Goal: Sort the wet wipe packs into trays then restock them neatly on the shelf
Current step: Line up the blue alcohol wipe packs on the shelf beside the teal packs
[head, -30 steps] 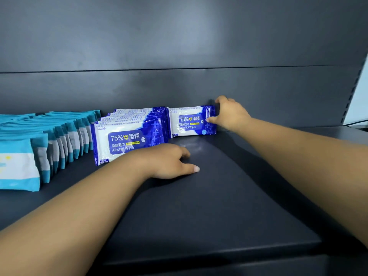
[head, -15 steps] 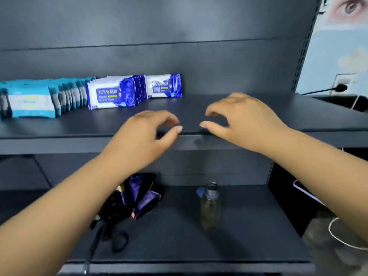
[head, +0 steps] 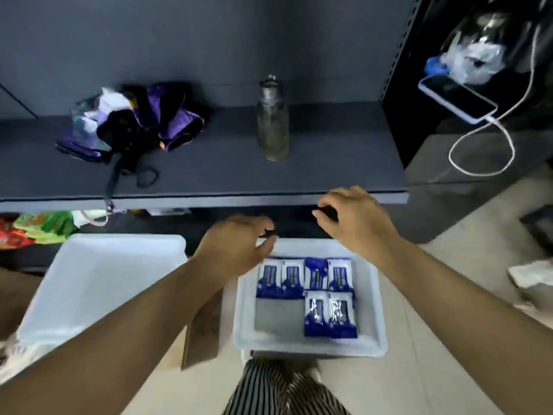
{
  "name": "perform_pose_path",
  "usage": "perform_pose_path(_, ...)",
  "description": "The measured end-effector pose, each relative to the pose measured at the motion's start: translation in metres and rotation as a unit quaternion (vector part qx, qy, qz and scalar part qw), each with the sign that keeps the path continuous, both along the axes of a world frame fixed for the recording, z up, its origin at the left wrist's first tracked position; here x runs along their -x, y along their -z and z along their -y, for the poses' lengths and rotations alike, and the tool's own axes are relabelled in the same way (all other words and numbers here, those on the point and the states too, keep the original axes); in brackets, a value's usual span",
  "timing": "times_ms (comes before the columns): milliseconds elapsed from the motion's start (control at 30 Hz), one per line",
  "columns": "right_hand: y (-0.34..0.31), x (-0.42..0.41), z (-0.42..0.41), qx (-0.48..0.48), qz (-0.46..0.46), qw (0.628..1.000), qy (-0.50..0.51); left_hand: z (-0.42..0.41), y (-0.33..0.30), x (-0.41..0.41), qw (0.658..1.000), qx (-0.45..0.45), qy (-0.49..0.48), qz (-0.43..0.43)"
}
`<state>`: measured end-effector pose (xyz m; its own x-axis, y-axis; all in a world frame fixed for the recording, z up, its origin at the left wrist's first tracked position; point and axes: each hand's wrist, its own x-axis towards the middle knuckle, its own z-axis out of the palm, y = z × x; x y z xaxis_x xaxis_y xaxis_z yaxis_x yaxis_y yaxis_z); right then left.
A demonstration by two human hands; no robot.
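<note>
White plastic marks an empty tray (head: 98,265) at nine o'clock. Both the left hand (head: 239,244) and right hand (head: 353,217), loosely curled and holding nothing, are poised above the packs (head: 311,292) in the tray (head: 374,324) at six o'clock; the packs are best pinched together by their edges.

A dark grey shelf (head: 329,175) carries a folded purple-and-black umbrella (head: 137,121) at its left, strap hanging over the front edge, and a clear bottle (head: 273,121) standing upright toward the right. On the pale floor (head: 449,369) below sit two white trays side by side: the left tray (head: 98,265) and the right tray (head: 374,310), which holds blue wet wipe packs (head: 308,295) lying flat in rows.
</note>
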<state>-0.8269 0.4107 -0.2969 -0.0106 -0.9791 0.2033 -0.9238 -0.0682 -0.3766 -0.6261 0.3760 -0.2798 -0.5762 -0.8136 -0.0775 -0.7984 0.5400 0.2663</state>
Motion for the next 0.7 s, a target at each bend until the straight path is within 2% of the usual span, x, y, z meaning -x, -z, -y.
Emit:
perform_pose_path(100, 0.076, 0.01, -0.032, -0.157, 0.017, 0.987, 0.037, -0.021, 0.077, 0.004, 0.993, -0.119, -0.02, 0.003)
perform_pose_path(233, 0.17, 0.021, -0.068, -0.328, 0.004, 0.942, 0.079, -0.048, 0.173, 0.01, 0.973, -0.226, -0.039, 0.019)
perform_pose_path(367, 0.254, 0.026, -0.09, -0.415, 0.025, 0.899, 0.142, -0.065, 0.259, 0.017, 0.948, -0.31, -0.059, 0.042)
perform_pose_path(467, 0.309, 0.026, -0.1, -0.467, 0.09, 0.856, 0.201, -0.081, 0.31, 0.018, 0.93, -0.353, -0.09, 0.054)
perform_pose_path(567, 0.36, 0.02, -0.102, -0.503, 0.158, 0.812, 0.25, -0.096, 0.356, 0.012, 0.923, -0.359, -0.114, 0.076)
perform_pose_path(700, 0.417, 0.004, -0.096, -0.543, 0.201, 0.765, 0.282, -0.115, 0.402, -0.006, 0.92, -0.345, -0.13, 0.132)
